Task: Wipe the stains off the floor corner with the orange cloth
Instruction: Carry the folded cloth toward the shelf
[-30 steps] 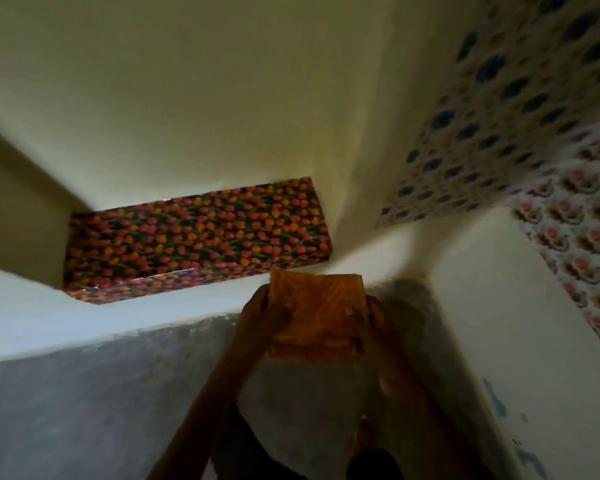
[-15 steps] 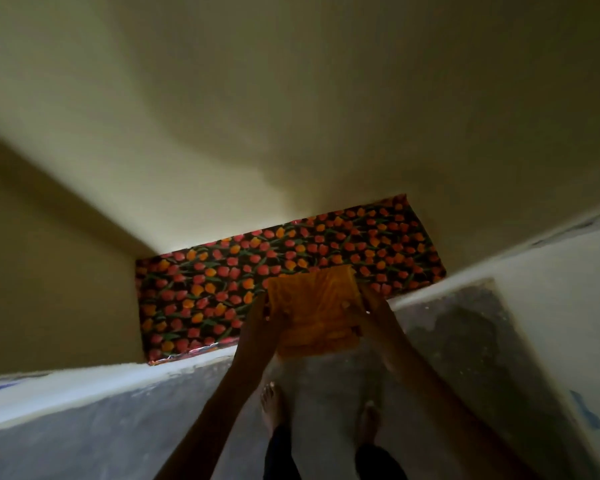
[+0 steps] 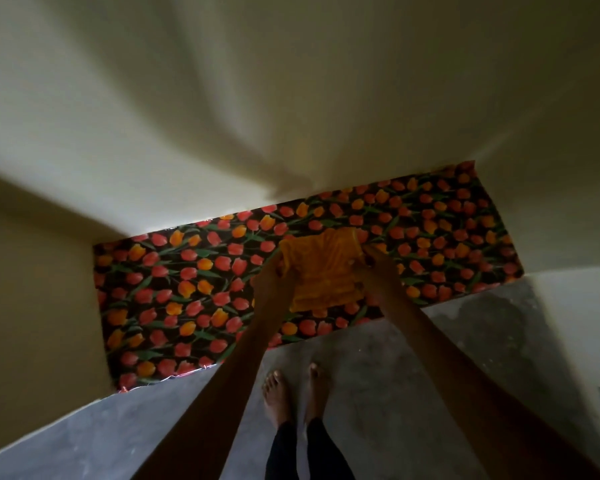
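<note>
head view, looking steeply down. the orange cloth (image 3: 321, 271), folded into a thick ribbed pad, lies just right of centre, spanning the gap between the two hands. the left hand (image 3: 270, 284) grips the cloth's 9 o'clock edge with its fingers curled round the fabric. the right hand (image 3: 374, 271) grips the 3 o'clock edge in the same way, so the hands are apart, each clamped on one side of the cloth. both bare forearms run in from 6 o'clock.

the cloth is over the tulip-print surface (image 3: 187, 271), a dark sheet patterned with red and orange flowers that crosses the frame from 8 o'clock to 2 o'clock. in the dim light the cloth seems to be held just above the sheet rather than resting on it.

cream walls (image 3: 222, 98) fill the frame toward 12 o'clock and close in at 9 o'clock. the grey floor (image 3: 378, 368) lies toward 6 o'clock, with a darker mottled patch (image 3: 492, 320) at 4 o'clock in the corner where floor and wall meet. two bare feet (image 3: 279, 398) stand side by side on the floor at 6 o'clock, between the forearms, below dark trouser legs (image 3: 288, 452).
</note>
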The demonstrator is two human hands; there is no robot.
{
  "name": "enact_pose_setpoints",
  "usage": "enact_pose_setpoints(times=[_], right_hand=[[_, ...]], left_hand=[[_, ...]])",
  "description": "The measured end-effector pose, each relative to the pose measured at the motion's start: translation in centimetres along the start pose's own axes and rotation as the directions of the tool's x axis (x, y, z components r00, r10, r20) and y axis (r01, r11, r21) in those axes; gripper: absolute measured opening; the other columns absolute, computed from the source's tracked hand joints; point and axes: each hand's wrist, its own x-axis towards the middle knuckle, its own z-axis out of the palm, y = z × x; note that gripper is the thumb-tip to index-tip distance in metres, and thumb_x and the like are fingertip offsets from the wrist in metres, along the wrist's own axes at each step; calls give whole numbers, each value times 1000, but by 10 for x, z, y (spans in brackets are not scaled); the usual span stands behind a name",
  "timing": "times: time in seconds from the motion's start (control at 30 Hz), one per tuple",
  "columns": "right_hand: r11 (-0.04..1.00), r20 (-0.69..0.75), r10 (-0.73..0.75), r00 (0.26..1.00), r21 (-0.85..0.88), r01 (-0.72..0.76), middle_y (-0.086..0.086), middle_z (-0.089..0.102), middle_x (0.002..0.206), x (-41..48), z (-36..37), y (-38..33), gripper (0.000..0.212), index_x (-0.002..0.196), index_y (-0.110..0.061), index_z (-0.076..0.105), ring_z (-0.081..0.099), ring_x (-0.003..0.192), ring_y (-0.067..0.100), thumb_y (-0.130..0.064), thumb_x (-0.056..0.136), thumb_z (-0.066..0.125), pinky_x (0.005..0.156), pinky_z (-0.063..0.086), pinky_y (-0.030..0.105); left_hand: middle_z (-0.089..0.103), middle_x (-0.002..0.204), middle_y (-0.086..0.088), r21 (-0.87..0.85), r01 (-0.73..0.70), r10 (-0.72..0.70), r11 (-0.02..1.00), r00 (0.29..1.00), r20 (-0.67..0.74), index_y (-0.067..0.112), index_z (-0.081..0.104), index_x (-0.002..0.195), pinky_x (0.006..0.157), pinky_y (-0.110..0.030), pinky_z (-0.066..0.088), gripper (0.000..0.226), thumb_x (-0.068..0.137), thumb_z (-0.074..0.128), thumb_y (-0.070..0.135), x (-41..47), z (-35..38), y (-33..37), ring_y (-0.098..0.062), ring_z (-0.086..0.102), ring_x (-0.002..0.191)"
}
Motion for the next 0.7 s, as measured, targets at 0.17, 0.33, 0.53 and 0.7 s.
enact_pose_setpoints(times=[0.17, 0.33, 0.53, 0.7], right_hand=[[999, 11, -18, 1000, -27, 18, 11, 71, 117, 0, 13, -22, 52, 126, -15, 68, 68, 106, 30, -37, 79, 70, 89, 56, 52], [993, 94, -90, 991, -67, 97, 8, 66, 107, -3, 43, -45, 30, 121, -3, 67, 64, 93, 20, -9, 92, 67, 82, 51, 39], [975, 177, -174, 969, -103, 194, 8, 73, 105, -21, 102, -71, 33, 115, -11, 71, 69, 98, 30, -23, 84, 72, 81, 56, 39], [958, 177, -244, 953, -110, 266, 5, 70, 97, -35, 161, -81, 24, 108, -4, 72, 66, 89, 22, -16, 86, 72, 79, 52, 31]], left_hand=[[69, 99, 2, 16, 2, -1, 1000, 998, -66, 17, 64, 113, 67, -29, 55, 24, 89, 59, 14, 16, -3, -4, -10, 65, 81], [66, 96, 7, -11, 37, -38, 999, 987, -159, 19, 63, 115, 61, -17, 45, 26, 89, 59, 14, 18, -35, -6, -7, 63, 83], [67, 94, 0, -30, 79, -84, 996, 953, -291, 12, 66, 115, 66, -22, 48, 32, 84, 63, 10, 18, -100, -24, -13, 62, 81], [66, 94, 2, -17, 76, -77, 997, 930, -359, 17, 64, 116, 72, -24, 48, 37, 79, 64, 22, 20, -152, -51, -19, 62, 88]])
